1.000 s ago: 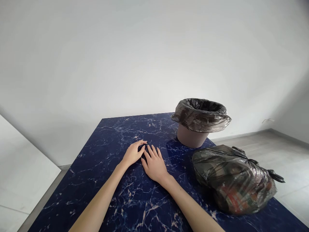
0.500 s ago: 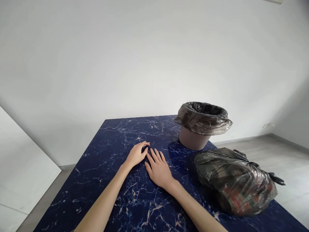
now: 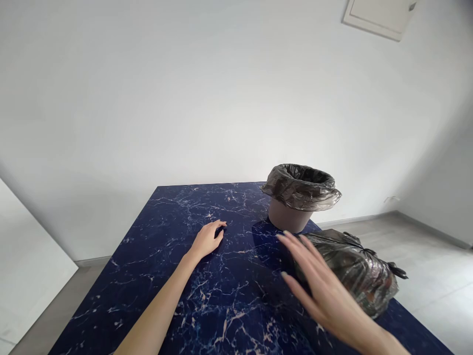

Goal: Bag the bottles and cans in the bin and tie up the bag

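My left hand [image 3: 207, 240] lies flat on the dark blue marbled table [image 3: 177, 276], fingers loosely stretched, holding nothing. My right hand [image 3: 321, 291] is raised above the table with fingers stretched out and apart, close to the camera and just left of a tied, filled black bin bag [image 3: 364, 276] lying on the table's right side. The hand overlaps the bag's left end in view; whether it touches the bag I cannot tell. Behind the bag stands a small grey bin [image 3: 286, 217] lined with a black bag [image 3: 299, 186].
A plain white wall rises behind the table, with a white panel [image 3: 380, 17] at the upper right. Grey floor [image 3: 436, 276] lies to the right of the table, and a white slab [image 3: 25, 276] leans at the left.
My right hand lifted off the table beside my left hand and swung right toward the tied bag. My left hand stayed put. The view tilted up a little.
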Tool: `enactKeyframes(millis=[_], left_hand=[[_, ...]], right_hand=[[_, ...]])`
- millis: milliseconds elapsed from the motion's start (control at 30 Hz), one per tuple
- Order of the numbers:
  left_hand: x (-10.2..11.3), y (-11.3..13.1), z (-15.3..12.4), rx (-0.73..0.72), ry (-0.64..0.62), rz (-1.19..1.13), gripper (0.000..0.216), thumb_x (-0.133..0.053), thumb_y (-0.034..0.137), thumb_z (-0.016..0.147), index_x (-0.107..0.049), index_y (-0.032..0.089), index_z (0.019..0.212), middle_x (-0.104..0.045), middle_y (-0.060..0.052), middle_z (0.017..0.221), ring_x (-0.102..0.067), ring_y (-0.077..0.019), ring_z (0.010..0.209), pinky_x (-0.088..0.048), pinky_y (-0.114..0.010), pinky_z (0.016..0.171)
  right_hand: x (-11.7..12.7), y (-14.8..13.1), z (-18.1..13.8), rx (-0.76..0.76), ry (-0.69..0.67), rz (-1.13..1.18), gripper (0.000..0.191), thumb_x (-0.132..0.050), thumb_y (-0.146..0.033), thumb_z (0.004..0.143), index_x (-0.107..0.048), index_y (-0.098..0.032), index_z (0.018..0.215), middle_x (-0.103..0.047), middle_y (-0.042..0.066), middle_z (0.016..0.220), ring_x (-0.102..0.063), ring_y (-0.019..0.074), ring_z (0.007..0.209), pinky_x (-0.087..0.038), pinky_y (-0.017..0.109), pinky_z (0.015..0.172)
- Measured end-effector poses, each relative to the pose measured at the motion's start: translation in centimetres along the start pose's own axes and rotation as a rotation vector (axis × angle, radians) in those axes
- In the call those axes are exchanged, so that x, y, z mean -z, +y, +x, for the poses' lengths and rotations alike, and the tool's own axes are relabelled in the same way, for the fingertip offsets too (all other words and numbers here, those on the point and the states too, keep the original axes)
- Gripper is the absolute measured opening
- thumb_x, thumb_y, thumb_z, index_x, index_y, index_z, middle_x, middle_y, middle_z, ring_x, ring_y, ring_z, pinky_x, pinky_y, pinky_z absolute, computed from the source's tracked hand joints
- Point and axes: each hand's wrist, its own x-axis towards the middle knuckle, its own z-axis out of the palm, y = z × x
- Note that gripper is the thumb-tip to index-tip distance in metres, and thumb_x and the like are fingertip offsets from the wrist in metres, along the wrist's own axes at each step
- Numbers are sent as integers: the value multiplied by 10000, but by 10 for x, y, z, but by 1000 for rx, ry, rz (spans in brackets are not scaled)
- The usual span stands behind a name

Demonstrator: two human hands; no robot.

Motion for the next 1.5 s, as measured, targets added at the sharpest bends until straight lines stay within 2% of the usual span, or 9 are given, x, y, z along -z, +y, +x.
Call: enactKeyframes(millis=[267,400,500,833,967,1067,1233,1400,1500], left_hand=[[3,6,-2,-8,-13,20,302,-670,374,1055,-695,211,1307,-654,-118,1440,-649,-288,1290,-541,-539,1110],[4,7,-3,-1,-24,23,303,-669,378,1055,-699,212,1307,-650,-119,1454,-636,-295,1319,-519,-554,1136],[4,8,-3,9,-38,23,323,-662,384,1058,-695,201,1322,-650,-126,1470,-612,-309,1373,-490,-584,1166],[6,21,-17,23,-63,9,360,-472,387,1067,-726,255,1285,-655,-71,1543,-516,-349,1522,-418,-572,1258],[8,34,-36,36,-50,-34,378,-503,502,1077,-687,295,1335,-666,-58,1531,-603,-347,1444,-520,-547,1172],[12,47,-55,60,28,-69,404,-457,534,1108,-604,299,1403,-613,-74,1585,-622,-320,1424,-528,-527,1166],[25,70,-95,52,255,-106,330,-395,387,1152,-482,292,1456,-435,-105,1699,-427,-278,1577,-416,-548,1264],[30,87,-127,-260,362,1,322,-472,160,1088,-521,247,1394,-479,-160,1571,-456,-304,1513,-450,-559,1225],[27,92,-135,-402,299,153,368,-566,121,1029,-544,230,1380,-529,-160,1481,-484,-318,1457,-460,-549,1203]], right_hand=[[33,131,-67,-430,169,-79,721,-394,-608,1091,-317,-263,1719,-413,109,1723,-340,342,1613,-211,601,1349],[36,177,-102,-907,205,245,668,-391,-690,1063,-526,-346,1620,-521,117,1649,-403,276,1576,-322,347,1271],[36,185,-122,-958,197,432,652,-413,-716,1045,-575,-382,1581,-517,35,1661,-366,241,1594,-272,267,1266],[4,144,-147,-863,64,536,771,-451,-710,1026,-394,-325,1691,-399,-24,1733,-288,285,1631,-181,448,1338],[-26,113,-140,-919,51,595,794,-529,-741,963,-439,-385,1667,-435,-37,1704,-328,327,1605,-301,507,1307],[-38,71,-121,-936,58,748,808,-636,-726,914,-434,-466,1651,-450,-68,1683,-309,336,1601,-453,508,1246],[-46,-11,-61,-922,-101,1184,767,-559,-716,1005,-317,-471,1691,-349,-111,1735,-253,288,1640,-331,525,1322],[-53,-54,-9,-882,-291,1524,734,-516,-694,1056,-262,-467,1706,-274,-75,1780,-434,256,1571,-332,502,1328],[-60,-54,9,-666,-309,1378,626,-523,-629,1081,-408,-389,1648,-484,20,1684,-577,251,1458,-442,484,1252]])
